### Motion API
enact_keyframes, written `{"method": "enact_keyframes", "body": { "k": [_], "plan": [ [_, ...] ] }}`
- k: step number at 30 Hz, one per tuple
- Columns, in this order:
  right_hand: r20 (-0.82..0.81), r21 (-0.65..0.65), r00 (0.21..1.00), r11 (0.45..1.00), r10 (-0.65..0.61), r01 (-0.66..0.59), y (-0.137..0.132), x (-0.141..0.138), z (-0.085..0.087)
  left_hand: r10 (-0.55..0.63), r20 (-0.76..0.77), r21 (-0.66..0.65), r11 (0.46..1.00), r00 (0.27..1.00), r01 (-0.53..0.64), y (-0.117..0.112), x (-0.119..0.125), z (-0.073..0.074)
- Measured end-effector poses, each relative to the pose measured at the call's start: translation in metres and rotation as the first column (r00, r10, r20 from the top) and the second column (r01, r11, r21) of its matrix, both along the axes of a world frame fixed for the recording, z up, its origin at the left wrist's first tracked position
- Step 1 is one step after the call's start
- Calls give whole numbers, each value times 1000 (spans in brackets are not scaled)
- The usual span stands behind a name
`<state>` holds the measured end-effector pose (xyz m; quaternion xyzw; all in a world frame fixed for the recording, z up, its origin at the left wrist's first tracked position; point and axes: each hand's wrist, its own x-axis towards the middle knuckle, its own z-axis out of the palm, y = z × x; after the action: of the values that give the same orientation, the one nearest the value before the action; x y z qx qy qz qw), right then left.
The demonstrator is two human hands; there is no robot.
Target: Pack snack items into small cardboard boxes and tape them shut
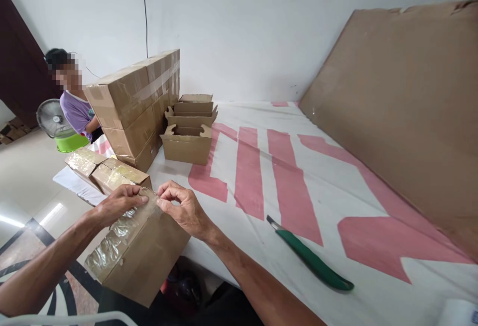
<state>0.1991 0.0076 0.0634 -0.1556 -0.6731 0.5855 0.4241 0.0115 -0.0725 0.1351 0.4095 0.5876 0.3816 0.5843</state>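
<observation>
A cardboard box (149, 256) is tilted at the near table edge, partly overhanging it. Wrinkled clear packing tape (115, 239) runs along its upper face. My left hand (123, 200) pinches at the far end of this tape, thumb on top. Close beside it, my right hand (184, 211) has thumb and forefinger pressed together on the tape at the box's far corner. What lies right between the fingertips is hard to make out. Off to the right, a green-handled utility knife (311, 259) rests on the tablecloth, its blade end pointing away from me.
Taped boxes (130, 92) are stacked at the back left, with two more taped boxes (112, 171) before them. Open small boxes (186, 149) stand alongside. A large cardboard sheet (403, 107) leans at right. A person (76, 104) and a fan (54, 118) are beyond the stack.
</observation>
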Motion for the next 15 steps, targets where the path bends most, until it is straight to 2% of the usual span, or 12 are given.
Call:
{"method": "enact_keyframes", "body": {
  "k": [8, 15],
  "plan": [
    [5, -38, 1000, 999, -16, 16, -4, 0, 2, 3, -14, 3, 1000, 1000, -3, 0, -1, -2],
    [33, 5, 999, 999, -42, 42, -7, -3, 3, -2, 16, 4, 1000, 1000, 2, 1, -1, -2]
  ]
}}
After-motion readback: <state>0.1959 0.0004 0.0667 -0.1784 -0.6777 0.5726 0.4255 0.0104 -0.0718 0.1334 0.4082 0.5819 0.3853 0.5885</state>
